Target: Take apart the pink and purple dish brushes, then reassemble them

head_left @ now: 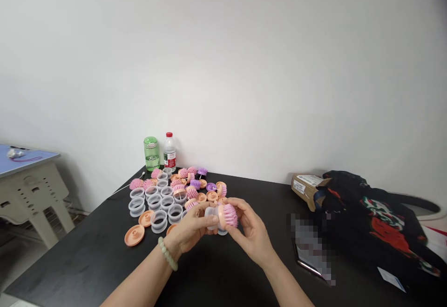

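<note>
My left hand, with a pale green bead bracelet at the wrist, grips a translucent white ring piece. Against its right end sits a pink bristle brush head with an orange rim, held between the thumb and fingers of my right hand. Both hands are above the black table. To their left stand several clear rings and orange discs. Behind them lie more pink brush heads and purple ones.
A green bottle and a red-capped bottle stand by the wall. On the right are a cardboard box, a black patterned bag and a partly pixelated flat dark device. A blue-topped desk is at far left.
</note>
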Demonstrator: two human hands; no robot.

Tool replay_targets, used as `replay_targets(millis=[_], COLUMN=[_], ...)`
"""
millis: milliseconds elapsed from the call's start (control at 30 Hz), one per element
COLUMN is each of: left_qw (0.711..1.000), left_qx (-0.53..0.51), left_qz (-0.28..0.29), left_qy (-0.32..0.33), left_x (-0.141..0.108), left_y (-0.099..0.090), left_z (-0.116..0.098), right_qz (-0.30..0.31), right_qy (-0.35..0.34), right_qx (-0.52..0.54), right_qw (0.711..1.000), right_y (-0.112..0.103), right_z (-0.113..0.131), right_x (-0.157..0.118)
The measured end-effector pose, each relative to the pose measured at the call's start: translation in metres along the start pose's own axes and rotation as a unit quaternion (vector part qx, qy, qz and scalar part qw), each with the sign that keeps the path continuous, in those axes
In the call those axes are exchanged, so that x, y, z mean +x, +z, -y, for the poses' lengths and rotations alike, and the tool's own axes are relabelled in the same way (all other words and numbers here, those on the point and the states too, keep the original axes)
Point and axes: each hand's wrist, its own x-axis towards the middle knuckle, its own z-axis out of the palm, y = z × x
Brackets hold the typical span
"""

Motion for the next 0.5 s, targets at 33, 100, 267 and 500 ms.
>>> replay_targets(millis=[33,100,267,500], left_qw=[1.0,0.999,0.966,0.975], left_qx=[0.002,0.024,0.19,0.128], left_qz=[-0.008,-0.015,-0.019,0.006], left_qy=[0.005,0.04,0.174,0.182], left_x=[0.001,0.002,0.005,0.003], left_y=[0.0,0.0,0.0,0.001], left_z=[0.001,0.002,0.007,0.01], right_qz=[-0.003,-0.011,-0.042,-0.111], right_qy=[-0.002,0.005,0.087,0.16], right_qx=[-0.016,-0.046,-0.033,0.082], right_qw=[1.0,0.999,0.995,0.977], right_y=[0.0,0.001,0.007,0.011], right_z=[-0.001,-0.005,-0.016,-0.018], right_x=[0.0,-0.001,-0.003,-0.002])
